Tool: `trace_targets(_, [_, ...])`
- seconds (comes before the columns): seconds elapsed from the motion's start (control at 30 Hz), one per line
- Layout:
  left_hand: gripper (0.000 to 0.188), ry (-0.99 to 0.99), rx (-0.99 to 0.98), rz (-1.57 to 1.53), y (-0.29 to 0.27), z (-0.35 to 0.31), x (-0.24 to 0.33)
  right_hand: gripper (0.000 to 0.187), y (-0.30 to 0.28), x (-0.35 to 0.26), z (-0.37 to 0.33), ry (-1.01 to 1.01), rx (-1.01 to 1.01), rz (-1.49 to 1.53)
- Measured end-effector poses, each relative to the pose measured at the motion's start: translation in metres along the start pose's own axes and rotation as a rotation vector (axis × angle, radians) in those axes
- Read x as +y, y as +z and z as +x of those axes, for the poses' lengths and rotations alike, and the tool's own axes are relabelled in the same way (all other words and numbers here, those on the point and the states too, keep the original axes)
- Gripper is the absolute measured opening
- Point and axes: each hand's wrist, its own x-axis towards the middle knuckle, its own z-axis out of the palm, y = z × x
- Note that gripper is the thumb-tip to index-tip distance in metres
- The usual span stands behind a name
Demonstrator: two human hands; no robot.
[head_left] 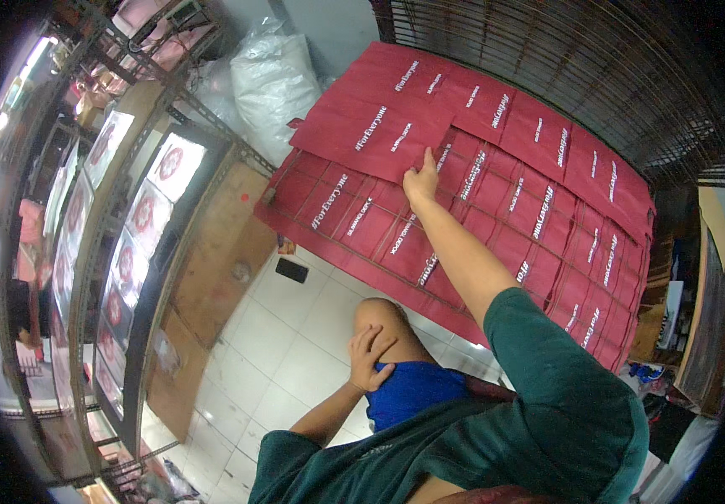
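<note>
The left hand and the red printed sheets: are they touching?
Apart. The head view shows the left hand resting on the bare thigh, with white floor tiles visible between it and the red printed sheets.

Right hand (421,183) at the near edge of a red sheet (400,113) with white lettering; index finger extended along the sheet, exact grip unclear. More red sheets (497,172) lie in overlapping rows, those nearer the person crossed by thin wire bars. Left hand (369,359), fingers spread, rests on the bare leg (394,326) at the hem of blue shorts (413,393). Black phone (292,270) on white floor tiles (282,336). Clear plastic bag (274,84) beyond, beside the sheets. Dark wire rack (539,50) behind them.
</note>
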Motion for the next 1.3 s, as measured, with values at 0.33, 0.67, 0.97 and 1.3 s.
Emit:
trace_targets(0.33, [0.057,0.000,-0.027,0.023,-0.005,0.000,0.000,0.069,-0.001,0.008,0.021,0.000,-0.009,0.019])
trace_targets(0.67, [0.059,-0.037,0.024,-0.008,0.012,-0.021,-0.010,0.036,-0.269,-0.023,0.014,-0.414,0.249,-0.187])
trace_targets(0.97, [0.063,-0.006,-0.061,0.143,0.013,-0.003,0.009,0.043,-0.629,0.135,0.092,0.325,0.721,-0.568])
trace_targets(1.3, [0.059,-0.054,-0.112,0.317,0.016,0.007,0.034,0.029,-0.623,0.200,0.153,0.272,0.717,-0.196])
